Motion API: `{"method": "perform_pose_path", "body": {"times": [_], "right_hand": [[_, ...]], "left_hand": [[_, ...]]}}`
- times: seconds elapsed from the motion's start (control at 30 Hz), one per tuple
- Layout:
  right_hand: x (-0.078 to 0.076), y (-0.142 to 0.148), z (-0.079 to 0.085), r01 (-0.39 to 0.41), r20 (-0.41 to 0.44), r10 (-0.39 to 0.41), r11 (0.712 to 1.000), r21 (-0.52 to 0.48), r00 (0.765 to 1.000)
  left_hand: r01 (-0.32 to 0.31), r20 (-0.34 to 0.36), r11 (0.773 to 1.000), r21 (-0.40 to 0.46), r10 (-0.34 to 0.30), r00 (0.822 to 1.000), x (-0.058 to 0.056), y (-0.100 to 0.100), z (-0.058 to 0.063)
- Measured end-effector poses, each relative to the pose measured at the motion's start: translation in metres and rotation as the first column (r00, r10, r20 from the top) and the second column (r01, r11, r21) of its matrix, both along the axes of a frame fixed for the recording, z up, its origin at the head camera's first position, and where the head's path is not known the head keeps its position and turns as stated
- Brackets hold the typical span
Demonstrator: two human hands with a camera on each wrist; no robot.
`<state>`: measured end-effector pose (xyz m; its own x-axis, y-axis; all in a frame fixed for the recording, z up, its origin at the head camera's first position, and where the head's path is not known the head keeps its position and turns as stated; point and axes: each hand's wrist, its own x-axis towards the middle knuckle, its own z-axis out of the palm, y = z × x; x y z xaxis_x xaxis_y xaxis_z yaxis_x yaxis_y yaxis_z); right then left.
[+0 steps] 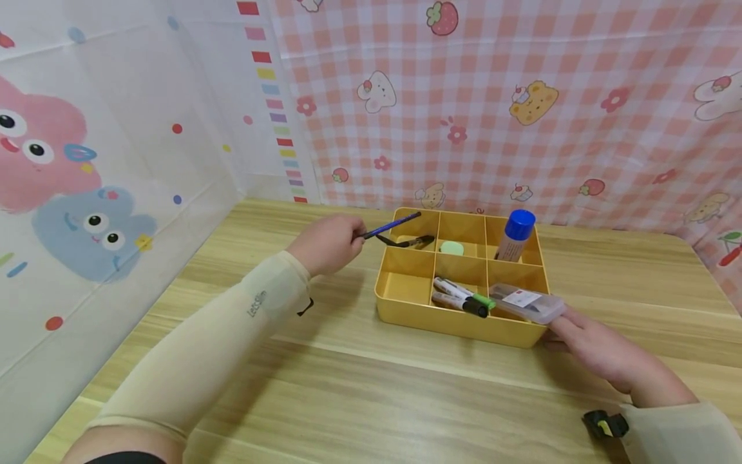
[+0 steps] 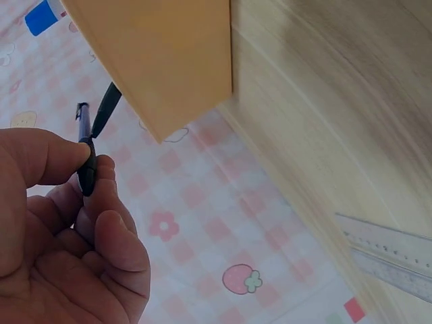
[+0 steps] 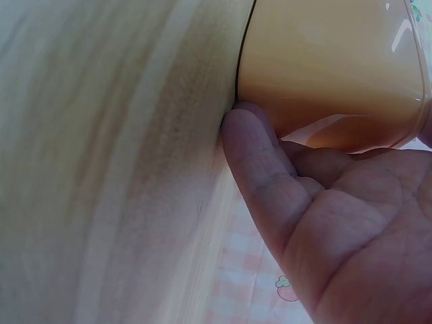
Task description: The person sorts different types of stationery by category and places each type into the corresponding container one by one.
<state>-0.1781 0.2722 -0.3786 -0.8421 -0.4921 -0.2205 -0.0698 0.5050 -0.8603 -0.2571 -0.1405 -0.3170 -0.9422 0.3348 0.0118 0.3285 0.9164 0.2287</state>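
In the head view my left hand pinches a blue pen between thumb and fingers, its far end over the back-left compartment of a yellow organizer box. The left wrist view shows the blue pen with its dark end at the fingertips. A black pen leans in that compartment, poking out past the rim. My right hand grips the box's front-right corner. Seen from the right wrist, its fingers lie against the yellow box low down near the table; the thumb is mostly cut off.
The box also holds a blue-capped glue stick, a light green block, markers and a translucent case overhanging the right rim. A clear ruler lies on the wooden table. Patterned cloth hangs behind.
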Motion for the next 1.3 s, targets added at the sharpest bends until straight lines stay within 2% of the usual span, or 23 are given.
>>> {"method": "perform_pose_path", "body": {"times": [0.27, 0.67, 1.17, 1.3], "right_hand": [[0.001, 0.000, 0.001, 0.005, 0.006, -0.005, 1.000, 0.015, 1.000], [0.002, -0.001, 0.002, 0.009, 0.012, -0.009, 1.000, -0.017, 1.000], [0.001, 0.000, 0.002, 0.010, 0.021, -0.010, 1.000, -0.003, 1.000], [0.000, 0.000, 0.001, 0.011, 0.021, -0.011, 1.000, -0.006, 1.000]], "left_hand": [[0.019, -0.001, 1.000, 0.003, -0.019, 1.000, 0.000, 0.007, 0.004], [0.043, -0.023, 0.999, 0.011, -0.042, 0.999, -0.003, 0.013, 0.001], [0.011, 0.017, 1.000, 0.025, -0.011, 1.000, -0.005, 0.022, -0.004], [-0.021, 0.013, 0.999, 0.045, 0.020, 1.000, -0.007, 0.024, -0.005]]}}
